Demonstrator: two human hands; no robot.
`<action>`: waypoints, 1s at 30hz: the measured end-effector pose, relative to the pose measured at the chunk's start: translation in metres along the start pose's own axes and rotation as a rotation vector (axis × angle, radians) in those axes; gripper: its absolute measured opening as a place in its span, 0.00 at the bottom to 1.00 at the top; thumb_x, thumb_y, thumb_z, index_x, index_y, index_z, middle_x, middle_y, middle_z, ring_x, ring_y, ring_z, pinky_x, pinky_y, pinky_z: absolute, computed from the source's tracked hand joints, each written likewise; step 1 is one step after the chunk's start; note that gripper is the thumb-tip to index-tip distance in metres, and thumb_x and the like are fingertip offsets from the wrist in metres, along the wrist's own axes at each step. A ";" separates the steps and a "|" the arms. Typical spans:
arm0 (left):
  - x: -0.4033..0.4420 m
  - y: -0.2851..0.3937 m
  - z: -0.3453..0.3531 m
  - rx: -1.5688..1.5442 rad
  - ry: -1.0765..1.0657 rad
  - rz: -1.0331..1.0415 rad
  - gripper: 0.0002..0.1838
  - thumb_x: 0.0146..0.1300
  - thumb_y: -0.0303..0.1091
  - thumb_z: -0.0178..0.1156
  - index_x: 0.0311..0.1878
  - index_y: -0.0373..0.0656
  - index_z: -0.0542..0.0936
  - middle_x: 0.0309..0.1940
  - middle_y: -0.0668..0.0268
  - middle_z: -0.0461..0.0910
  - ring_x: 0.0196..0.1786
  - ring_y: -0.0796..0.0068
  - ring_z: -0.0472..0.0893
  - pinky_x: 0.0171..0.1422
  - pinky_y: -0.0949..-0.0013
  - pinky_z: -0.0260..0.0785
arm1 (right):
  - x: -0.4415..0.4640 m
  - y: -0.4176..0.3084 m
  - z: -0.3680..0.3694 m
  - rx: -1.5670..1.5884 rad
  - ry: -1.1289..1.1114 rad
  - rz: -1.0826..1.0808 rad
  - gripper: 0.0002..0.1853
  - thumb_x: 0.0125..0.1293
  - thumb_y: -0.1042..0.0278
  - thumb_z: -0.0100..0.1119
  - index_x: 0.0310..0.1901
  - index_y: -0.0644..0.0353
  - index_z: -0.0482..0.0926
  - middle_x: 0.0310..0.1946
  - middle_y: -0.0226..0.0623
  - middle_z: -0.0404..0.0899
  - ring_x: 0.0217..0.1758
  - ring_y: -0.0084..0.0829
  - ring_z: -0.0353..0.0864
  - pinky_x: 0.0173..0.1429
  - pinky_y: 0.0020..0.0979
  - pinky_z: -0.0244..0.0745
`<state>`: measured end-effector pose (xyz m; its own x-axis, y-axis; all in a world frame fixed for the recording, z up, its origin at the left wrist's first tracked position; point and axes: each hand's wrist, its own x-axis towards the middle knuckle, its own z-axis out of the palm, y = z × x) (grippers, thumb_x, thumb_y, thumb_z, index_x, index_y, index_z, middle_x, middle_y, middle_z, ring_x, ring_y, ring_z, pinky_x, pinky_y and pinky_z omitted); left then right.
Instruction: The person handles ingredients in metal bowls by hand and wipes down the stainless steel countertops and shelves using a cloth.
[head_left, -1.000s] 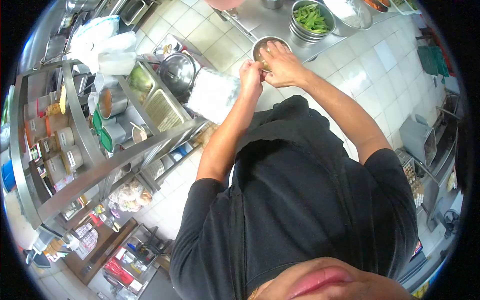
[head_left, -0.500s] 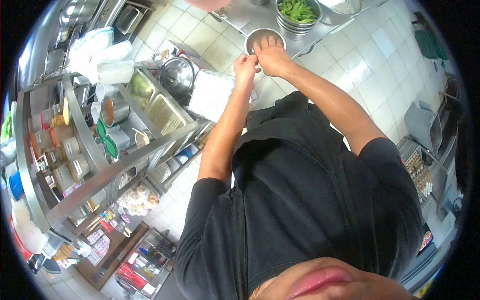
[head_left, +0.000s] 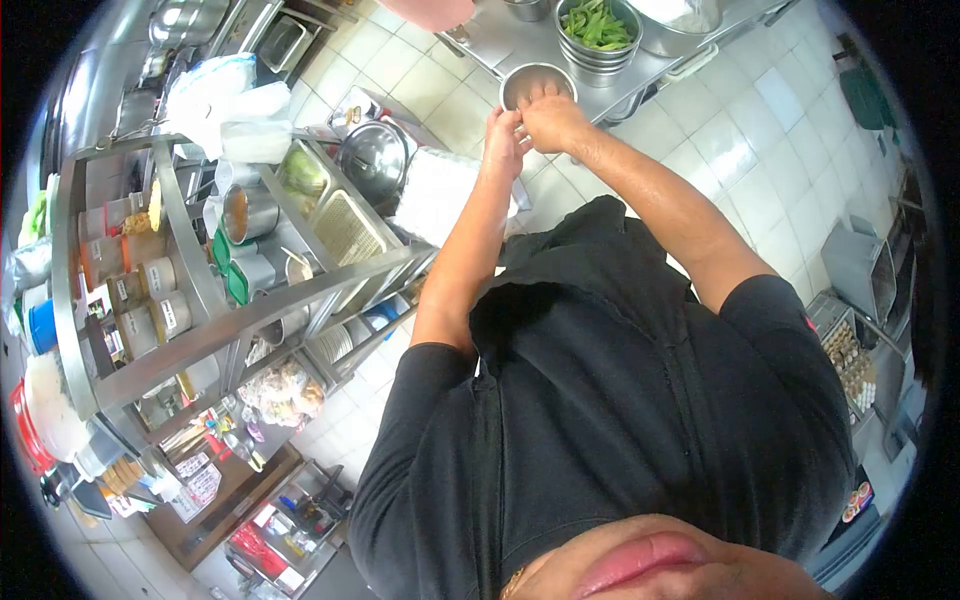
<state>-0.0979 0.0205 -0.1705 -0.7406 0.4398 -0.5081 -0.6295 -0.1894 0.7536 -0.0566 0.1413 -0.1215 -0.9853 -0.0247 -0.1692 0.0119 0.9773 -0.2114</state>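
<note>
A round metal bowl with brownish contents sits at the edge of the steel counter. My right hand reaches over its near rim, with bent fingers down inside; the fingertips and anything between them are hidden. At the bowl's near left side, my left hand has its fingers curled against the rim, right beside my right thumb. Just beyond, a stack of metal containers carries cut green vegetables on top.
On my left stands a steel shelf rack with labelled tubs and pots. A lidded pot and a white package are beside it. A large metal bowl is on the counter. To my right are a grey bin and an egg tray.
My right fingers, spread flat in the bowl before, are now more bent. My left fingers have loosened slightly at the rim. The whole view has shifted a little.
</note>
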 end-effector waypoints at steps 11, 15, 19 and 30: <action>-0.021 -0.009 -0.020 0.030 0.092 -0.001 0.25 0.54 0.40 0.55 0.56 0.46 0.65 0.41 0.64 0.71 0.37 0.70 0.76 0.39 0.62 0.72 | -0.032 -0.029 -0.009 -0.117 0.161 -0.144 0.29 0.46 0.60 0.66 0.51 0.65 0.77 0.53 0.52 0.72 0.61 0.49 0.65 0.66 0.49 0.56; -0.048 -0.007 -0.024 0.053 0.071 0.065 0.21 0.55 0.39 0.53 0.53 0.45 0.67 0.40 0.65 0.72 0.35 0.73 0.76 0.33 0.69 0.72 | -0.034 -0.032 -0.007 0.119 0.225 -0.186 0.40 0.45 0.62 0.68 0.62 0.68 0.66 0.59 0.58 0.66 0.66 0.54 0.61 0.71 0.48 0.53; -0.046 -0.014 -0.050 0.011 0.148 0.049 0.18 0.56 0.37 0.52 0.50 0.45 0.68 0.38 0.66 0.73 0.28 0.79 0.76 0.25 0.76 0.70 | -0.019 -0.045 0.009 0.051 0.287 -0.298 0.41 0.43 0.60 0.67 0.61 0.66 0.66 0.50 0.52 0.71 0.59 0.48 0.67 0.65 0.44 0.60; -0.055 0.046 -0.117 0.213 0.426 0.122 0.22 0.52 0.41 0.57 0.50 0.45 0.71 0.38 0.64 0.75 0.36 0.72 0.78 0.36 0.67 0.73 | 0.053 -0.112 0.019 0.280 0.008 -0.360 0.39 0.50 0.52 0.67 0.63 0.62 0.66 0.63 0.56 0.65 0.67 0.56 0.62 0.69 0.47 0.60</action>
<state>-0.1139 -0.1155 -0.1568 -0.8641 0.0185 -0.5029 -0.5032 -0.0136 0.8641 -0.1071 0.0263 -0.1250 -0.9366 -0.3492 -0.0300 -0.2866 0.8123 -0.5079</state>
